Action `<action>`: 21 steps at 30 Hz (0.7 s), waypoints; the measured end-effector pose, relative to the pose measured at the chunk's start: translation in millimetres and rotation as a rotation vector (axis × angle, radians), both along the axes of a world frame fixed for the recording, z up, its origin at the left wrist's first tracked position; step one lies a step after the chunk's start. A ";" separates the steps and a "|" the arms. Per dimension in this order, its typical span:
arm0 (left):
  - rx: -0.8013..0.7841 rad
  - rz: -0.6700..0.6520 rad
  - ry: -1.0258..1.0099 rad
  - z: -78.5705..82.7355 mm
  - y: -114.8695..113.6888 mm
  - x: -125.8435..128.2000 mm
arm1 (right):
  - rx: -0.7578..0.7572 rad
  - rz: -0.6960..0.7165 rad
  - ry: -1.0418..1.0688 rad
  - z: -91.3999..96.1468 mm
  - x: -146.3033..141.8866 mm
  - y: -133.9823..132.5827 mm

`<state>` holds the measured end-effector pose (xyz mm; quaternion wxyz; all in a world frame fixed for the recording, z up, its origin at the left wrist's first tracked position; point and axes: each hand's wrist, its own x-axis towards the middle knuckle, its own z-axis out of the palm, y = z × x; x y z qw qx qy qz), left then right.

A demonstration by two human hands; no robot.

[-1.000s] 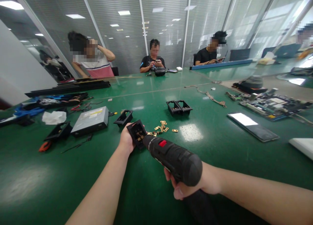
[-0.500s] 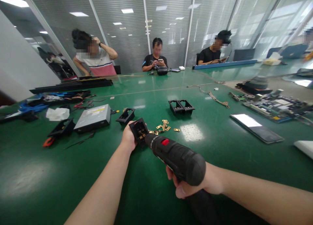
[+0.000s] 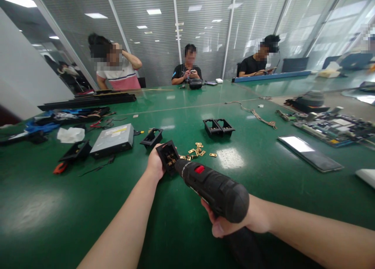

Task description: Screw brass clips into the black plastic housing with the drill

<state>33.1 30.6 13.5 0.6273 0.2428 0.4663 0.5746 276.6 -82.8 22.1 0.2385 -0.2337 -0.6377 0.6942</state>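
My left hand (image 3: 154, 164) is closed around a black plastic housing (image 3: 165, 155), tilted so that its open side faces me. Brass-coloured metal pieces show inside it. In my right hand (image 3: 220, 222) I grip a black cordless drill (image 3: 215, 189) with a red switch on top. Its nose points into the housing; the tip of the bit is hidden in there. Just beyond the housing, several small brass plates (image 3: 199, 152) with holes lie loose on the green table (image 3: 175, 237).
Two joined black frames (image 3: 218, 127) stand farther back. To the left are another black frame (image 3: 151, 138), a silver disc drive (image 3: 113, 140) and a black housing (image 3: 75, 151). On the right lie a phone (image 3: 309, 154) and a circuit board (image 3: 336, 124). Several people sit across the table.
The whole view has shifted slightly. Both hands, the housing and the drill keep nearly the same positions relative to each other.
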 end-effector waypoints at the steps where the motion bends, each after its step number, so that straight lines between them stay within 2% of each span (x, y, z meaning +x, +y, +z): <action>1: 0.004 0.006 0.001 -0.1 0.0 0.0 | 0.005 -0.002 -0.002 1.0 -0.2 -0.3; 5: 0.005 -0.002 -0.006 -1.2 0.6 -0.9 | 0.018 -0.052 -0.029 11.1 -1.7 -2.3; 9: -0.009 -0.003 -0.021 -1.9 0.8 -2.0 | 0.026 -0.040 -0.055 19.9 -2.7 -3.7; 16: -0.007 -0.001 -0.017 -1.6 -0.1 -2.0 | 0.027 -0.014 -0.072 16.6 -2.4 -3.5; 21: -0.011 -0.004 0.004 -3.1 1.2 -2.5 | 0.014 -0.038 -0.066 20.9 -2.8 -5.1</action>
